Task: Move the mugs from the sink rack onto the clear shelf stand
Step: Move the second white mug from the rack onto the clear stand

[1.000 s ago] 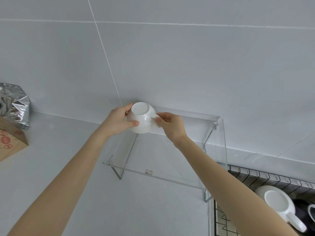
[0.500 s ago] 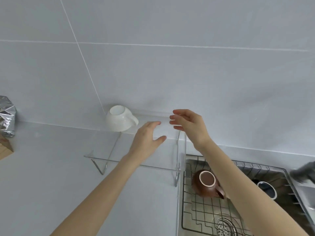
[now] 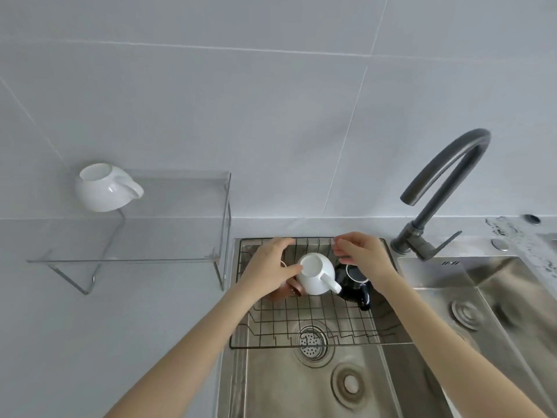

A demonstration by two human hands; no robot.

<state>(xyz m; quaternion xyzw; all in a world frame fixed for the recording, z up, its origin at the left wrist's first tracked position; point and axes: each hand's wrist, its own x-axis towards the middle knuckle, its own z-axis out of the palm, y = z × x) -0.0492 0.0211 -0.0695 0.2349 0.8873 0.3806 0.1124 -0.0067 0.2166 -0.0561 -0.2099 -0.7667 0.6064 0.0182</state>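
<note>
One white mug (image 3: 104,189) stands upside down on the left end of the clear shelf stand (image 3: 168,224). A wire sink rack (image 3: 304,321) lies across the sink, with three upside-down mugs at its back. The white mug (image 3: 316,274) is in the middle. A brown mug (image 3: 287,292) is mostly hidden under my left hand. A black mug (image 3: 355,285) sits partly under my right hand. My left hand (image 3: 269,263) has fingers spread, its thumb touching the white mug's base. My right hand (image 3: 366,256) hovers over the black mug, fingers loosely curled and holding nothing.
A dark curved faucet (image 3: 443,191) rises behind the sink at the right. The steel sink basin (image 3: 271,384) has a drain strainer (image 3: 312,342) below the rack. A second basin (image 3: 488,312) lies to the right. Grey countertop (image 3: 90,342) spreads under and in front of the stand.
Both hands left the white mug on the shelf stand and moved right and down to the sink rack. The view swung right, so the sink and faucet now show.
</note>
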